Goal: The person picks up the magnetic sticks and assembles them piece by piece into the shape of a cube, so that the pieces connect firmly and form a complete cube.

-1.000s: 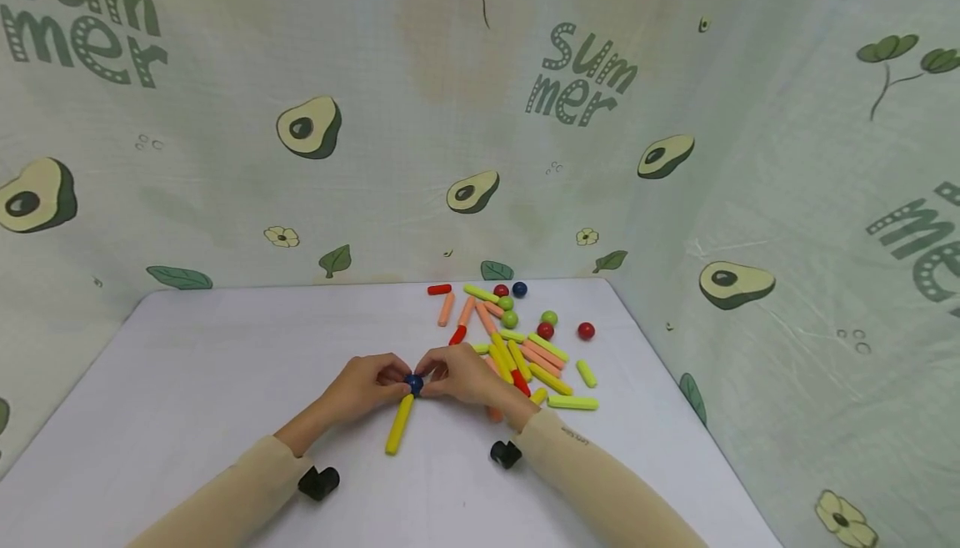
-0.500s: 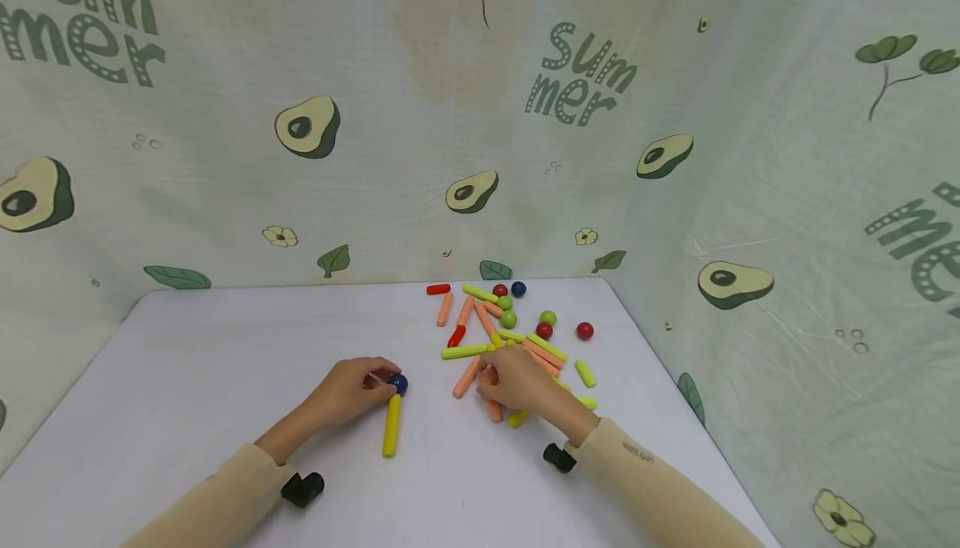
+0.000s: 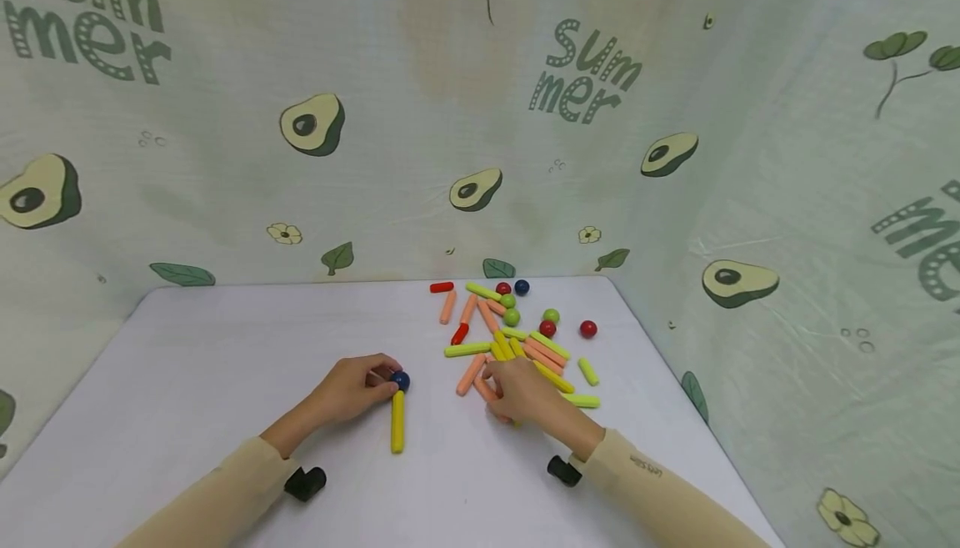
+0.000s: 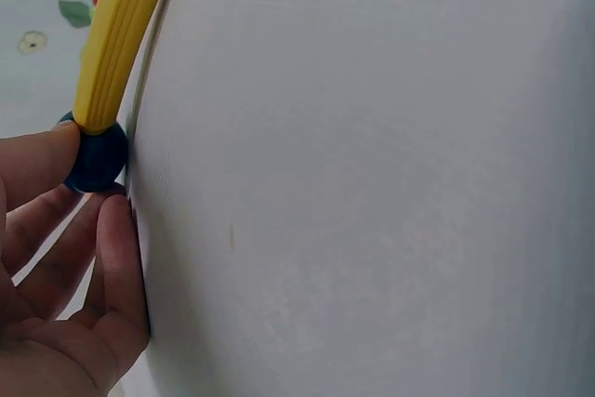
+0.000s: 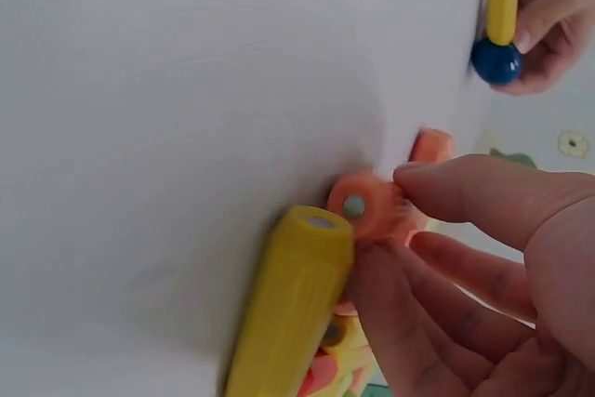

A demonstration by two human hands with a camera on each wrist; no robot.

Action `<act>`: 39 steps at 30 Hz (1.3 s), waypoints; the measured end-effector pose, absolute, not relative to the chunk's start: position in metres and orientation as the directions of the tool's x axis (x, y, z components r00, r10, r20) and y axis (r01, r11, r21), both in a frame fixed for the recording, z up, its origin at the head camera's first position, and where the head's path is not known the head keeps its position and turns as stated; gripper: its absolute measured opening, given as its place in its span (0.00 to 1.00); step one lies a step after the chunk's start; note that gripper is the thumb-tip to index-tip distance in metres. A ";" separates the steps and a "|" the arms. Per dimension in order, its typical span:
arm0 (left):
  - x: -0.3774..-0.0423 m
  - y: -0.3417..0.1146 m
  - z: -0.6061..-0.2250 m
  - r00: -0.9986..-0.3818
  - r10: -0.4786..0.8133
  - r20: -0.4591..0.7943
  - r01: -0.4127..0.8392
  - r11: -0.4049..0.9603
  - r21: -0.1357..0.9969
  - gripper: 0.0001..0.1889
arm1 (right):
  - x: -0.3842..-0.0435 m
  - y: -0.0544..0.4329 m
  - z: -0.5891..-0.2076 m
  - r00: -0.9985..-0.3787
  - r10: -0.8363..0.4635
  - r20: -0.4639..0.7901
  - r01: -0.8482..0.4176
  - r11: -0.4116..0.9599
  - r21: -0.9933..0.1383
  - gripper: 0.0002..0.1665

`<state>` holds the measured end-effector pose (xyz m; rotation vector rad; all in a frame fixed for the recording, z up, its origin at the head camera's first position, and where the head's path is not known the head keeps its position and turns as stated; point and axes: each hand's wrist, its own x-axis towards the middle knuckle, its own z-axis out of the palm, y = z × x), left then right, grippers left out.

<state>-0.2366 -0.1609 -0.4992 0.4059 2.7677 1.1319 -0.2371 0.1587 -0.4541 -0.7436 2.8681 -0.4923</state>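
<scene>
My left hand (image 3: 356, 387) pinches a dark blue ball (image 3: 401, 380) between thumb and fingers. From that ball a ridged yellow magnetic rod (image 3: 397, 423) extends toward me, touching it at one end. My right hand (image 3: 525, 391) is at the near edge of the pile of rods. Its thumb and a finger are on either side of an orange rod (image 5: 374, 216), whose metal-tipped end shows in the right wrist view. Close beside those fingers lies another yellow rod (image 5: 293, 304). The rest of the orange rod is partly hidden by the hand.
Orange, yellow, red and lime rods are heaped around the right hand, such as a lime rod (image 3: 467, 349) and a red rod (image 3: 442, 287). Behind them are green balls (image 3: 512, 317), red balls (image 3: 588, 329) and another blue ball (image 3: 522, 287). A printed cloth (image 3: 390, 56) hangs behind the white table (image 3: 247, 348).
My right hand has left the blue ball and moved right to the rods, where it takes an orange one. My left hand has shifted slightly left with the ball; its yellow rod has swung straighter.
</scene>
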 end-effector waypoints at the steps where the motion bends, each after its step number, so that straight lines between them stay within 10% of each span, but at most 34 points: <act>1: -0.237 -0.160 -0.500 -0.957 0.290 -0.016 0.195 0.682 0.705 0.12 | -0.237 0.160 -0.452 -0.869 -0.492 -0.049 -0.448 0.825 -0.344 0.20; 18: -0.239 -0.162 -0.496 -0.946 0.323 -0.036 0.206 0.680 0.704 0.12 | -0.255 0.105 -0.445 -0.737 -0.674 0.051 -0.659 0.700 -0.274 0.13; 39: -0.240 -0.165 -0.502 -0.951 0.309 -0.027 0.192 0.654 0.732 0.11 | -0.267 0.084 -0.457 -0.731 -0.681 0.036 -0.653 0.683 -0.327 0.14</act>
